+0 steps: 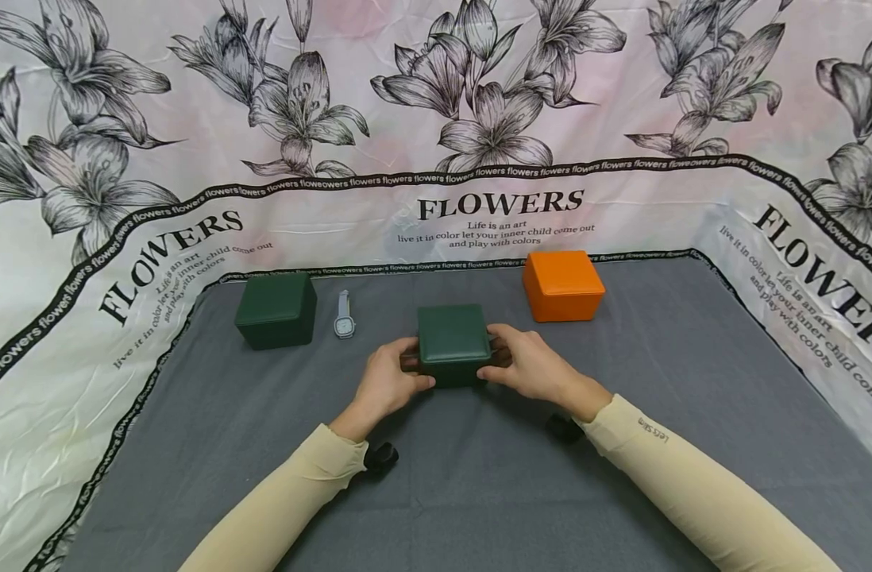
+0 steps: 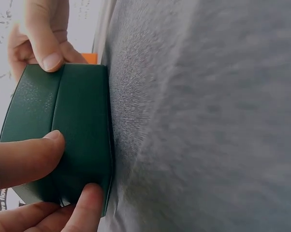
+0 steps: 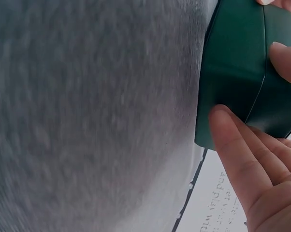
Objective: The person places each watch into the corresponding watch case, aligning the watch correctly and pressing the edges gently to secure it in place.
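A dark green box (image 1: 453,338) with a lid seam around it sits on the grey cloth in the middle, between both hands. My left hand (image 1: 391,379) grips its left side, the thumb on the front face and the fingers along the side. On the right side my right hand (image 1: 532,364) holds it the same way, thumb at the front. In the left wrist view the lid of the green box (image 2: 82,111) looks closed. The right wrist view shows fingers (image 3: 240,154) against the side of the box (image 3: 232,58). Its far side is hidden.
A second green box (image 1: 276,310) stands at the back left, with a wristwatch (image 1: 344,316) lying to its right. An orange box (image 1: 563,286) stands at the back right. A flower-printed fabric (image 1: 500,230) rises behind the grey cloth (image 1: 464,492).
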Action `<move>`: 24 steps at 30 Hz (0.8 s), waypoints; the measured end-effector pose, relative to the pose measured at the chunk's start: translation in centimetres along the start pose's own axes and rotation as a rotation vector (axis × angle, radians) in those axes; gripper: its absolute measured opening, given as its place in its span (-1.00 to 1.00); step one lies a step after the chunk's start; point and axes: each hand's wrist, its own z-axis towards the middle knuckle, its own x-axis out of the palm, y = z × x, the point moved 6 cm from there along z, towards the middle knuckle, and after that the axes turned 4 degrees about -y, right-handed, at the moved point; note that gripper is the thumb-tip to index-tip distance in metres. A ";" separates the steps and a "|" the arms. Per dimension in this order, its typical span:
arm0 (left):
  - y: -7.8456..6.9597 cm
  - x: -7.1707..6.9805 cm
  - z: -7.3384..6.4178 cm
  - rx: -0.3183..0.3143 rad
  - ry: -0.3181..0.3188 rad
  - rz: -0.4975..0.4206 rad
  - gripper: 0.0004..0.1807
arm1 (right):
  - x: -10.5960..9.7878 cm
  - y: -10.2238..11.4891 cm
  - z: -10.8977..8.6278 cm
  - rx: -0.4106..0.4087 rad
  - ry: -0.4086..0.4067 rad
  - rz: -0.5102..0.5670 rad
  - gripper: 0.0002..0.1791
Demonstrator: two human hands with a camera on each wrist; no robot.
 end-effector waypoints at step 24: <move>-0.6 1.6 7.2 0.043 -0.111 -0.010 -0.35 | -2.6 -4.5 5.0 0.157 -0.122 0.107 -0.17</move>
